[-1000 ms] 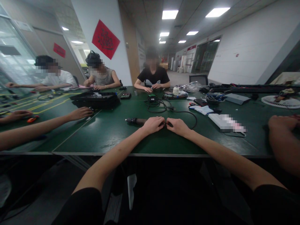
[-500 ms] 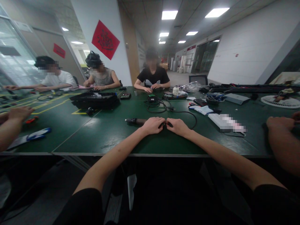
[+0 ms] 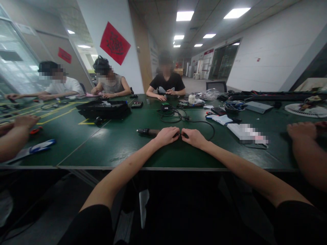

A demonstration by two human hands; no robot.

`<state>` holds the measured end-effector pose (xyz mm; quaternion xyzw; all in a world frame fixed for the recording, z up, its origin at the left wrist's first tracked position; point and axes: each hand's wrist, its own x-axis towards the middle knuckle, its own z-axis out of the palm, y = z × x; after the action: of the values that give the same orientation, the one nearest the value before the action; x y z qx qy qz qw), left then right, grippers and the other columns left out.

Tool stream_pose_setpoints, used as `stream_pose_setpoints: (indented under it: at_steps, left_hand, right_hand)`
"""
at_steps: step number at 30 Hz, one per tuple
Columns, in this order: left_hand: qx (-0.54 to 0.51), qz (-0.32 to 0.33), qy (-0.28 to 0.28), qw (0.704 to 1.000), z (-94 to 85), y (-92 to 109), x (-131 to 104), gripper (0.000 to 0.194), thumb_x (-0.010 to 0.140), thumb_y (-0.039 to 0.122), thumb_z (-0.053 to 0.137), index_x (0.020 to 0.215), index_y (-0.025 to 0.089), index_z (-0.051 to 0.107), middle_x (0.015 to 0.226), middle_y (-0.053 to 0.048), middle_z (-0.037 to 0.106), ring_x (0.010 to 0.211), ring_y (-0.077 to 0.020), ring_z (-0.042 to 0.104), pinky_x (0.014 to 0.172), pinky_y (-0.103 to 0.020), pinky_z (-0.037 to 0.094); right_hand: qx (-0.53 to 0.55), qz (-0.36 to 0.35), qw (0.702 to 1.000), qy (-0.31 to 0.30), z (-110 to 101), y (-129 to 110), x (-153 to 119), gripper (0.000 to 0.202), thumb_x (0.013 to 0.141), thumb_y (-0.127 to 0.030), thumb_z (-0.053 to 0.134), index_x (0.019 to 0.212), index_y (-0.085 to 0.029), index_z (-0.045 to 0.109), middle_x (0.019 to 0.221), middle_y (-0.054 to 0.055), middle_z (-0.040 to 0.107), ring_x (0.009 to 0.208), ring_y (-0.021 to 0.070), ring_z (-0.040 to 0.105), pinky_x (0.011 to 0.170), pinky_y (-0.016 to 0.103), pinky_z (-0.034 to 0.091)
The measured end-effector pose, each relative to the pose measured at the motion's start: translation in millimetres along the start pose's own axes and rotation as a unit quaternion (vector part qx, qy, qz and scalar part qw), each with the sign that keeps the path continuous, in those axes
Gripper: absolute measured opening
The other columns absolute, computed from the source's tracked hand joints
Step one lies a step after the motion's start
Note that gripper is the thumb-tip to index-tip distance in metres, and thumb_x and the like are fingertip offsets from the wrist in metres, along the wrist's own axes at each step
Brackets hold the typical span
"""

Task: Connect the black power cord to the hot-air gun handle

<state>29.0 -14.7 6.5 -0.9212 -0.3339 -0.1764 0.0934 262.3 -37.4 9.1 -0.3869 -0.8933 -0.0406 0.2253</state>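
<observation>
My left hand (image 3: 168, 136) and my right hand (image 3: 193, 137) rest on the green table (image 3: 102, 153), fingertips bent and nearly touching. Something small and dark shows between the fingertips, too small to name. Behind my left hand lies a tool that looks like an electric screwdriver (image 3: 153, 132), with a black collar and a silver tip pointing left. Its right end is hidden by the hand. A black cable (image 3: 214, 127) curves down behind my right hand.
Beyond my hands lie a coiled cord with a plug (image 3: 189, 118) and a black tray (image 3: 104, 110). On the right are a white-and-blue glove (image 3: 221, 119) and a white box (image 3: 236, 132). Neighbours' arms (image 3: 305, 149) reach in at both sides; several people sit opposite.
My fingers have shifted slightly at the small dark item, and less of it shows. The arms of the people on both sides moved a little.
</observation>
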Motion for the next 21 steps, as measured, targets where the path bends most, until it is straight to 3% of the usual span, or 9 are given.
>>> stream_pose_setpoints:
  at_steps: [4,10,21]
  left_hand:
    - [-0.002,0.033,-0.005,0.999,-0.9,-0.1,0.0,0.022,0.100,0.033,0.055,0.119,0.023,0.059,0.114,-0.006,0.070,0.105,-0.0233,0.068,0.090,-0.035,0.051]
    - [-0.003,0.001,-0.010,1.000,0.8,-0.5,0.8,0.019,0.102,0.037,0.054,0.114,0.023,0.060,0.111,-0.006,0.070,0.105,-0.0228,0.068,0.087,-0.034,0.052]
    - [-0.012,0.008,-0.011,1.000,-2.9,0.2,-0.2,0.023,0.100,0.035,0.054,0.118,0.023,0.058,0.113,-0.007,0.070,0.106,-0.0237,0.067,0.089,-0.036,0.053]
  right_hand:
    - [-0.005,0.002,1.000,0.004,0.4,-0.1,0.0,0.003,0.098,-0.025,0.061,0.100,-0.023,0.061,0.092,0.004,0.071,0.080,0.0194,0.064,0.072,0.026,0.038]
    - [-0.004,0.003,1.000,0.005,1.1,-0.2,0.1,0.002,0.096,-0.023,0.061,0.098,-0.023,0.061,0.091,0.003,0.071,0.079,0.0192,0.064,0.072,0.026,0.038]
    - [0.000,0.002,1.000,-0.001,0.8,0.9,0.2,0.002,0.097,-0.025,0.061,0.098,-0.023,0.061,0.092,0.003,0.071,0.079,0.0186,0.064,0.073,0.026,0.038]
